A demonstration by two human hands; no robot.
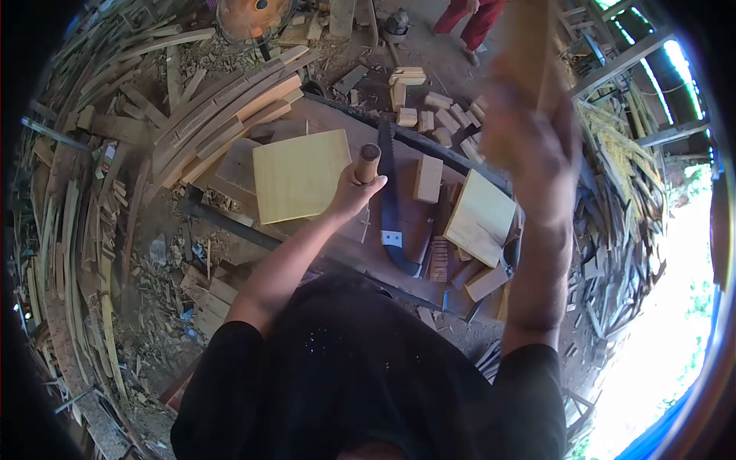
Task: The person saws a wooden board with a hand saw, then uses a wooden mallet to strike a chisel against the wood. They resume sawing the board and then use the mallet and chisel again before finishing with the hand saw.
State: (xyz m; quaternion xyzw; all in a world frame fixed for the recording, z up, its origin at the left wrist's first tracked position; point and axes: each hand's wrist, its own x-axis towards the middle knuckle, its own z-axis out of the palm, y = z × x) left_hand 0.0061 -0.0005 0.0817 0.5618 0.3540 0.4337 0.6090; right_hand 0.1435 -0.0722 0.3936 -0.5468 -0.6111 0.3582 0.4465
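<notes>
My left hand (357, 192) is wrapped round an upright round wooden handle (369, 157), whose lower end is hidden. Left of it a pale square board (300, 175) lies on the workbench (360, 257). My right hand (537, 146) is raised at the right, smeared by motion, closed on a wooden piece (530, 57) that reaches to the top edge. Between the hands lie a handsaw (390, 192) and a small wood block (428, 179). A second pale board (481, 218) rests near my right forearm.
Curved planks (230, 123) are stacked behind the bench at the left. Cut blocks (452, 119) are scattered on the ground beyond it. A person in red trousers (469, 19) stands at the top. An orange round object (253, 17) is at the top left.
</notes>
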